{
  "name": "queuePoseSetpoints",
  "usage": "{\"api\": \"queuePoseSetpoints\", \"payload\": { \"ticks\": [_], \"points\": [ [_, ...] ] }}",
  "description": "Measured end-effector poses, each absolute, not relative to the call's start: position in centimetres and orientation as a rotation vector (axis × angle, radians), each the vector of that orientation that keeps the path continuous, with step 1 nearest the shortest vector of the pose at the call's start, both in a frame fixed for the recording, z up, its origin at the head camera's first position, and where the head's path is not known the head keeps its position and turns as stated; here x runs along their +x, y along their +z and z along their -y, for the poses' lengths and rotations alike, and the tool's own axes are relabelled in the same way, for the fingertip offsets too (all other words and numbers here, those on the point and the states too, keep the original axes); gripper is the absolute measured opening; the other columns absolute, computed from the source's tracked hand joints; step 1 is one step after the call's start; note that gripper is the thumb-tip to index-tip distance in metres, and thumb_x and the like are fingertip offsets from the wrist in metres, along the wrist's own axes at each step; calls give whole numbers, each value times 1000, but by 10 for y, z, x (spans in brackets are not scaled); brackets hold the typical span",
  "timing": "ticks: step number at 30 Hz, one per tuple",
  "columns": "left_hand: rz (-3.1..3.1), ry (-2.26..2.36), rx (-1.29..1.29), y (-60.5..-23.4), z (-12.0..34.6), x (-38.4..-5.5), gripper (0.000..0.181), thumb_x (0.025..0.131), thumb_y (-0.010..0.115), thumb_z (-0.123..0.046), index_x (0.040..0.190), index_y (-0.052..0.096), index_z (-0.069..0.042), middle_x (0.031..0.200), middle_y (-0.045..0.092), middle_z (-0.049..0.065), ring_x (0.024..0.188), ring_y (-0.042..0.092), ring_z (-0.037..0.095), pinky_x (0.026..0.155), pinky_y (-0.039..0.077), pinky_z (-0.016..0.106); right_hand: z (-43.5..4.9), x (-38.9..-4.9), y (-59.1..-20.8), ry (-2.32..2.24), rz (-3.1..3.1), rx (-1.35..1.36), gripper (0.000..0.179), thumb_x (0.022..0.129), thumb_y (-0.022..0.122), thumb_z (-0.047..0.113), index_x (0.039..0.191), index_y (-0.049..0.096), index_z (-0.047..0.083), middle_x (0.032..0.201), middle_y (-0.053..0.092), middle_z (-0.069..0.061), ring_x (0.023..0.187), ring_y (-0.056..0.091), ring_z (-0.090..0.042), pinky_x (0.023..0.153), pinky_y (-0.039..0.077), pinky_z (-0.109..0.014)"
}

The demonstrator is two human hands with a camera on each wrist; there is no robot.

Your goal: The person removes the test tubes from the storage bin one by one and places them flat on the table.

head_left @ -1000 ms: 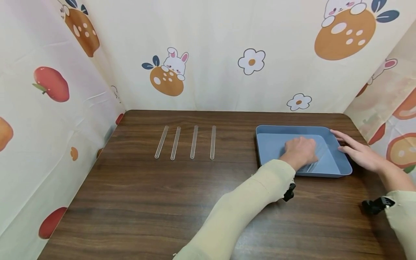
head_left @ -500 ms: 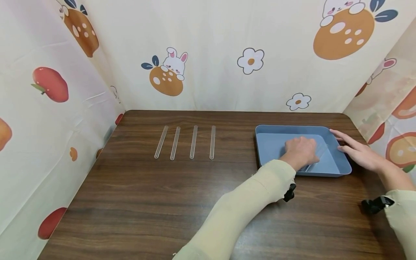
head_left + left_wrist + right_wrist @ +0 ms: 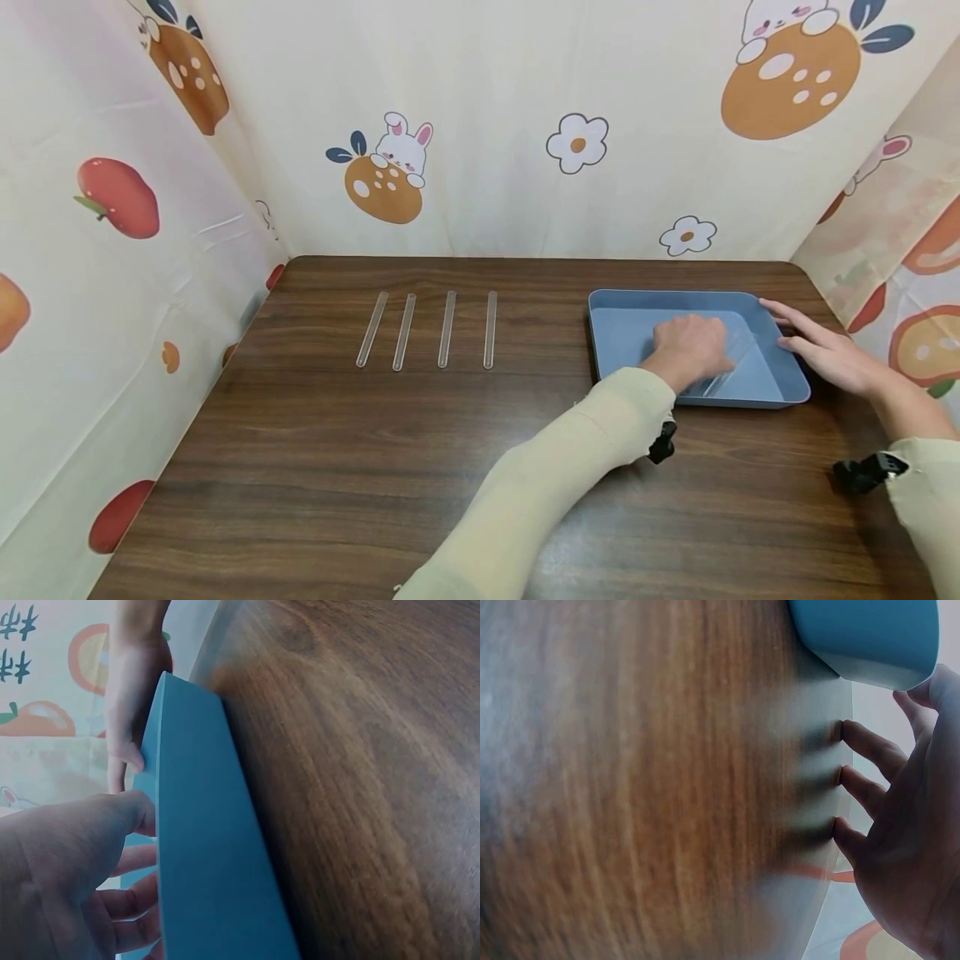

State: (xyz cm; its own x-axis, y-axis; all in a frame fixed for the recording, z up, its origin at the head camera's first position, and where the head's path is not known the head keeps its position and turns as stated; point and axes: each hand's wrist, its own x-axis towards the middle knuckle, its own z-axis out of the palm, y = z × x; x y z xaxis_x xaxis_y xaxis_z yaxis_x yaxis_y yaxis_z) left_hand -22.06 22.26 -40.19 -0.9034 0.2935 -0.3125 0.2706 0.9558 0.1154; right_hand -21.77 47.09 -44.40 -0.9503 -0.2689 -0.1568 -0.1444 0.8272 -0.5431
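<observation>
In the head view, a shallow blue tray (image 3: 630,333) sits at the right of the table. My left hand (image 3: 688,346) reaches down into it with bent fingers. Clear tubes (image 3: 738,348) lie in the tray under and beside that hand. The tray wall (image 3: 202,817) hides the fingertips in the left wrist view, so whether they pinch a tube cannot be seen. My right hand (image 3: 832,354) is at the tray's right end, thumb and forefinger touching its rim. Its other fingers (image 3: 866,746) reach down to the tabletop beside the tray, spread apart.
Several clear test tubes (image 3: 446,329) lie in a row, spaced apart, on the brown wooden table (image 3: 337,467) left of the tray. A patterned curtain (image 3: 495,167) stands behind the table and on both sides.
My left hand stays in the tray with only slight movement, and the clear tubes beside it have shifted a little. My right hand has not moved from the tray's right end.
</observation>
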Motion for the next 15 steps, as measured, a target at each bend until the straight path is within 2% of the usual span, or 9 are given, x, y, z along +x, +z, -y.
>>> {"api": "queuePoseSetpoints", "payload": {
  "ticks": [4,9,12,15],
  "points": [
    [-2786,86,400,-400,-221,-223,42,103,68,-72,84,62,-35,79,57,-15,70,57,5,62,48,29,-471,-218,-445,-808,-2787,-320,69,122,40,35,183,9,28,170,34,-47,150,32,-56,112,31,-80],
    [-2799,110,378,-395,-218,-226,40,101,70,-73,86,64,-37,80,61,-16,69,61,4,60,49,28,-471,-218,-445,-811,-2774,-318,70,122,40,35,183,7,28,170,33,-48,147,32,-62,111,30,-83],
    [-2806,131,373,-393,-217,-228,40,101,70,-73,85,65,-37,77,60,-15,67,62,5,58,48,28,-472,-217,-445,-816,-2778,-321,70,122,40,35,183,8,28,170,33,-47,155,31,-51,111,31,-82],
    [-2806,146,377,-391,-214,-229,37,102,69,-72,88,66,-38,77,60,-15,66,62,5,58,47,28,-472,-217,-445,-816,-2777,-323,70,122,40,35,183,8,28,171,33,-47,155,31,-50,111,31,-83]
  ]
}}
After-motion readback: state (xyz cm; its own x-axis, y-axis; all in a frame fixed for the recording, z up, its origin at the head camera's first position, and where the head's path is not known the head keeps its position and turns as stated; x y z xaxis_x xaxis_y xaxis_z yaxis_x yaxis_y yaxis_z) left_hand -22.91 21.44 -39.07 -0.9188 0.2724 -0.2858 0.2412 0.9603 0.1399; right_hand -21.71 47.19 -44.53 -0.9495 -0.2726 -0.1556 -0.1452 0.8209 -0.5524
